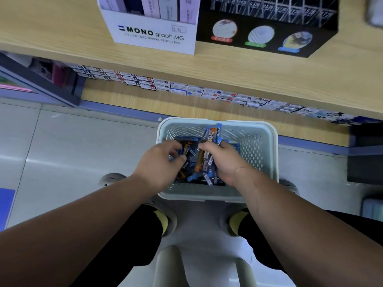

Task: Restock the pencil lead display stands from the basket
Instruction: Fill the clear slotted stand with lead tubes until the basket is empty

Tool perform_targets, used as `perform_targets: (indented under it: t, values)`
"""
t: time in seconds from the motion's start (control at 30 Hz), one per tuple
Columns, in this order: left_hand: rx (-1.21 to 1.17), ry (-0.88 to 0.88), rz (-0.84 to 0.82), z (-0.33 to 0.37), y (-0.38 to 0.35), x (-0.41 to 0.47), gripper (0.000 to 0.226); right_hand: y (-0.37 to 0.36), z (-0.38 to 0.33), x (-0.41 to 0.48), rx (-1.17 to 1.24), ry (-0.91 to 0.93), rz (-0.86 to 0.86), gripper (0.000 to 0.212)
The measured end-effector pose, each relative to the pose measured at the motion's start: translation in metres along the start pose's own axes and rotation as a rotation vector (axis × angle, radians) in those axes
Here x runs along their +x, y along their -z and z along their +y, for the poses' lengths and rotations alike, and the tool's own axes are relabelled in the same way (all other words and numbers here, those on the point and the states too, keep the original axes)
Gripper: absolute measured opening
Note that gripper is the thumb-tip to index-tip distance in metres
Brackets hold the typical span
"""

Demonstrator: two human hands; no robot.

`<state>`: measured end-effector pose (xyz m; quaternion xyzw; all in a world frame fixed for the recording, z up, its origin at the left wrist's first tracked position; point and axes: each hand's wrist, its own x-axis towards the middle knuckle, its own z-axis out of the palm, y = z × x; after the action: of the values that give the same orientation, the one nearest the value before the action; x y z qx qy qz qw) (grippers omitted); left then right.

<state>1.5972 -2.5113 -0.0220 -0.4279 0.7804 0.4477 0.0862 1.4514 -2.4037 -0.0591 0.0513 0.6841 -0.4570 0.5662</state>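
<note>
1. The basket (267, 154) was down low in front of the person, between the knees, on what looked like a pale stool (199, 224). It was pale green with holes in the walls.
2. Inside was a loose heap of lead packs (192, 164), mostly blue, some orange.
3. The right hand (223, 162) was in the basket, gripping a bunch of packs that stuck up past its fingers toward the far rim.
4. The left hand (159, 162) was in there too, fingers curled down into the heap. Honestly couldn't tell if it actually had hold of a pack or was just digging.
5. Up on the wooden shelf (62, 38) stood the white stand (153, 36), marked MONO graph MG, with pale packs upright in it.
6. The black stand (267, 32) sat touching it on the right, with rows of dark packs on top.
7. The lower shelf (145, 102) had a long row of small boxes (186, 90) stacked along its back.
8. Grey floor (83, 152) under all of it.
</note>
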Motion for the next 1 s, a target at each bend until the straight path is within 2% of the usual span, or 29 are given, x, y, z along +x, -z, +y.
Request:
perform_targets:
  t: [0.13,0.2,0.37,0.43,0.57,0.63,0.77,0.9,1.0]
  values:
    - [0.158,-0.043,-0.184,0.013,0.001,0.004,0.031,-0.001,-0.015,-0.007,0.202,0.006,-0.043,0.017]
    - [0.02,-0.027,-0.239,0.015,0.001,0.007,0.025,0.002,-0.022,-0.011,0.247,0.016,-0.066,0.009]
    - [-0.499,0.223,-0.353,0.022,-0.008,0.001,0.025,0.01,-0.032,-0.015,0.376,0.049,-0.047,0.008]
    - [-0.623,0.26,-0.312,0.028,-0.01,-0.004,0.02,0.01,-0.034,-0.016,0.405,0.052,-0.023,0.01]
    - [-0.834,0.302,-0.116,0.036,-0.005,-0.003,0.004,0.013,-0.034,-0.022,0.388,0.032,-0.032,0.013]
    - [-0.908,0.313,-0.061,0.038,-0.003,0.0,0.008,0.015,-0.033,-0.026,0.36,0.012,-0.06,0.014]
    - [-0.906,0.322,-0.036,0.044,-0.007,0.001,0.024,0.009,-0.033,-0.035,0.35,-0.019,-0.14,0.03]
    - [-0.916,0.332,0.05,0.058,-0.01,-0.001,0.013,0.009,-0.038,-0.046,0.389,-0.001,-0.165,0.017]
    - [-0.865,0.33,0.043,0.068,-0.004,-0.004,0.012,0.015,-0.043,-0.058,0.384,0.012,-0.157,0.011]
